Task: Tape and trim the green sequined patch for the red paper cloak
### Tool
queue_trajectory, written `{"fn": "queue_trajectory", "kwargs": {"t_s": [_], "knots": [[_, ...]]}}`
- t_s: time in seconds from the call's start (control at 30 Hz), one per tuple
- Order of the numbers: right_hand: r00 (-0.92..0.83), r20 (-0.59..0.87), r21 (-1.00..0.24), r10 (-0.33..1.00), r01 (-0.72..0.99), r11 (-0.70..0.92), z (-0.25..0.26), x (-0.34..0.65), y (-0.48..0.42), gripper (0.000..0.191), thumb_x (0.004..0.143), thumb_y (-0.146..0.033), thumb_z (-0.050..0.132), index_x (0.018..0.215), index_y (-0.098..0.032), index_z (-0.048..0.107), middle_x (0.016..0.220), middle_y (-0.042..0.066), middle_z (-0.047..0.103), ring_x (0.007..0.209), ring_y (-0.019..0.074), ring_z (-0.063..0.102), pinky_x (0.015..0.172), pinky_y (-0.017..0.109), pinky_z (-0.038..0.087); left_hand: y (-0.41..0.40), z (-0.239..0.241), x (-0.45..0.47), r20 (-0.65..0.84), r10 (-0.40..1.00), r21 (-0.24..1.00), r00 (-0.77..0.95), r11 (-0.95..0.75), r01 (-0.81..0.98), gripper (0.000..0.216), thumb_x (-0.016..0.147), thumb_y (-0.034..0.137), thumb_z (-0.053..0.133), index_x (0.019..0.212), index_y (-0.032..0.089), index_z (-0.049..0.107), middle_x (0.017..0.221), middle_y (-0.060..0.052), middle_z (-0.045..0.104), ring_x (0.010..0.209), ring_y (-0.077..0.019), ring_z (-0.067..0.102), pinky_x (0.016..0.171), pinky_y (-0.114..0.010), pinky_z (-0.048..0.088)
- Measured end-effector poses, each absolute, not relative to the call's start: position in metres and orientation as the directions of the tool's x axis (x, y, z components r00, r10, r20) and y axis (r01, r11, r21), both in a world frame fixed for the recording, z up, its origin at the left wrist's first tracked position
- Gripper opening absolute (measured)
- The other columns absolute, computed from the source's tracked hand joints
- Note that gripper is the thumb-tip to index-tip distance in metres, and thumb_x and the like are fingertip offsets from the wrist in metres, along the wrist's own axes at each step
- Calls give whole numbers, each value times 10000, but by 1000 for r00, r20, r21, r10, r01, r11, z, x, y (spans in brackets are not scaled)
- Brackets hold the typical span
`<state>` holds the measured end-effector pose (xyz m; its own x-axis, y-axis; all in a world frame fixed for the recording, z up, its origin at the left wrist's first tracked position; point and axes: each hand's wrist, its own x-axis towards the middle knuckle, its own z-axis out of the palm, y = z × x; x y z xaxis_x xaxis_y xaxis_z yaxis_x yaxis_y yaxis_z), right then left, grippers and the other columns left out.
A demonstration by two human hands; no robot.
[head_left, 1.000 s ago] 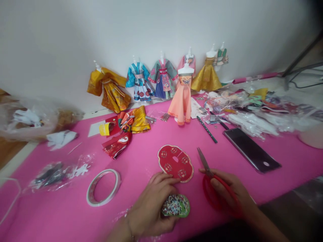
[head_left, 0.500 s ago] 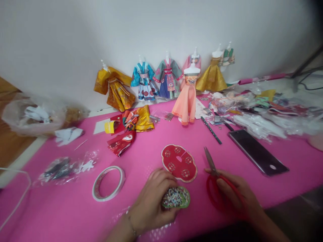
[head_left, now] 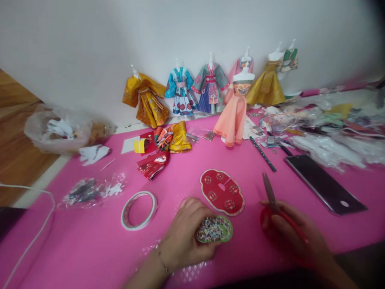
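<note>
My left hand (head_left: pixel 183 237) is curled on the pink table (head_left: pixel 90 249), its fingers gripping the left edge of a small green-rimmed speckled paper piece (head_left: pixel 214 229). Just beyond that piece lies a red scalloped paper collar (head_left: pixel 222 192) with gold trim, untouched. My right hand (head_left: pixel 296 237) is wrapped round the red handles of a pair of scissors (head_left: pixel 270 196), whose closed blades point away from me.
A ring of double-sided tape (head_left: pixel 138 204) lies left of my left hand. A dark phone (head_left: pixel 326 184) and a black pen (head_left: pixel 262 153) lie to the right. Paper-dressed mannequins (head_left: pixel 210 86) line the wall, with folded paper pieces (head_left: pixel 162 146) and plastic bags (head_left: pixel 57 130) about.
My left fingers have drawn back from the red collar and curled onto the speckled piece. The view has swung left. My right hand keeps hold of the scissors.
</note>
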<state>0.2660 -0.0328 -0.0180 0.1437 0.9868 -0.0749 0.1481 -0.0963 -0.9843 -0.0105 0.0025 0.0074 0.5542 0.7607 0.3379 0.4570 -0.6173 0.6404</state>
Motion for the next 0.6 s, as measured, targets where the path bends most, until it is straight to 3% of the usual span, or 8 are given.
{"fn": "queue_trajectory", "kwargs": {"t_s": [0.13,0.33,0.47,0.6], "knots": [[193,-127,-990,973,41,-137,-9,261,-37,371,806,-514,775,1055,-252,689,824,34,729,731,210,715,677,295,605,3,8,-13,350,755,640,554,-625,447,336,761,258,735,1066,226,598,888,-28,638,821,-214,568,753,-362,435],[10,-19,-983,1000,182,-21,1,243,-49,445,721,-417,858,1113,-291,690,945,36,750,764,195,702,705,284,614,3,10,-12,367,742,632,561,-641,435,353,764,274,759,1072,227,592,889,-29,643,822,-214,573,760,-369,433],[-2,-88,-978,996,192,-86,-5,216,-50,439,798,-546,748,1121,-255,684,960,85,758,829,249,724,727,355,627,3,12,-12,374,732,614,570,-656,439,359,790,305,764,1092,235,585,885,-29,648,812,-215,575,752,-371,432],[19,-133,-988,991,76,-134,-17,196,-48,446,849,-583,679,1125,-233,664,899,88,756,809,251,737,707,353,625,2,11,-11,381,720,611,580,-666,427,363,800,318,766,1099,234,577,889,-34,649,815,-219,576,757,-378,434]]}}
